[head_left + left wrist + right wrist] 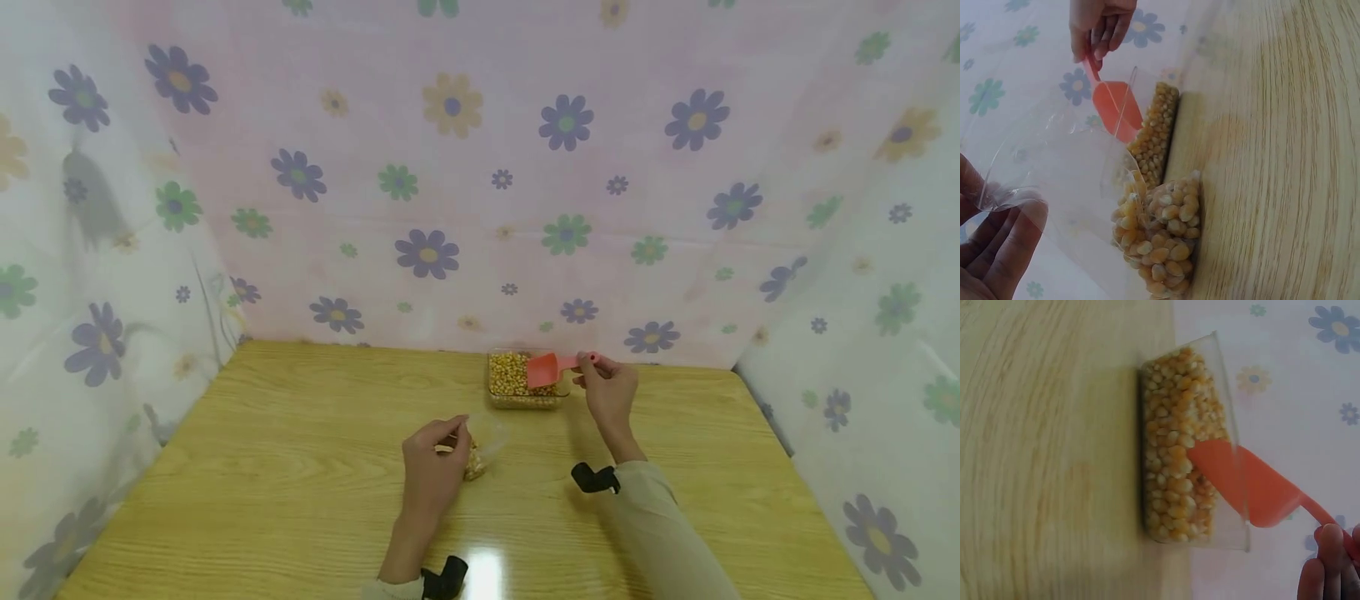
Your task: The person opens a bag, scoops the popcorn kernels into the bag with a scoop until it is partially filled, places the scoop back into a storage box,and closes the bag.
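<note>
My right hand [611,396] grips the handle of a pink-red scoop [543,372]. The scoop's tip touches the corn kernels [1175,456] inside a clear rectangular container [527,403]. In the left wrist view the bowl of the scoop looks bare of kernels. With thumb and fingers, my left hand [435,462] pinches the top edge of a clear plastic bag [1072,187]. Kernels fill the bottom of that bag, which stands on the table nearer to me than the container.
The wood-grain table [300,433] spreads around both hands. A flower-printed cloth [450,167] hangs behind it and along both sides; the container stands close to the back cloth. Black straps with small mounts [595,478] sit at both wrists.
</note>
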A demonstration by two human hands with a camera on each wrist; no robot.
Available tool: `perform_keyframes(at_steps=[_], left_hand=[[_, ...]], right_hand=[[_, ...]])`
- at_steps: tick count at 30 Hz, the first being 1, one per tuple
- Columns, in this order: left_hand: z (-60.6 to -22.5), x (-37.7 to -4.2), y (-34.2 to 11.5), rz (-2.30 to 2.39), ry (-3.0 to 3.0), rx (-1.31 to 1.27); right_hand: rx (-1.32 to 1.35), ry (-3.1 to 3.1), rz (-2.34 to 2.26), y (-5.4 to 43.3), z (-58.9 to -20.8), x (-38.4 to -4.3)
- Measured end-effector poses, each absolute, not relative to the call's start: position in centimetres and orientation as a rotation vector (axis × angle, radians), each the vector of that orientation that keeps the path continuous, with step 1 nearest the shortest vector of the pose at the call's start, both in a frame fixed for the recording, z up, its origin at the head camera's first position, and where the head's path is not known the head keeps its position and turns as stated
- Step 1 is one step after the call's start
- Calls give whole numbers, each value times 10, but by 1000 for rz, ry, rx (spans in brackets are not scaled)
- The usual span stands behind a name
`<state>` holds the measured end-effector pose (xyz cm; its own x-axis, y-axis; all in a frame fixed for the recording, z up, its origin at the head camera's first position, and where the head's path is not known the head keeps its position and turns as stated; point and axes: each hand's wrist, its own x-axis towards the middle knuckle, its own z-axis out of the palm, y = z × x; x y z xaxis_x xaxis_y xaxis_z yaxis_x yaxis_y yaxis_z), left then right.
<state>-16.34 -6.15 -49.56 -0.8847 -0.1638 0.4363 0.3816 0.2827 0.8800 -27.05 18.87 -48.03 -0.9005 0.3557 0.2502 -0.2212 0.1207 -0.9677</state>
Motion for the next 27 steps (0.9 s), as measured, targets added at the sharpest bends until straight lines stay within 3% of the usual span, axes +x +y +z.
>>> perform_keyframes(at_steps=[27], left_hand=[[-490,-163,-60,-1709,-2082,-184]], right_hand=[[-697,-1686,2502,188,-501,-279]])
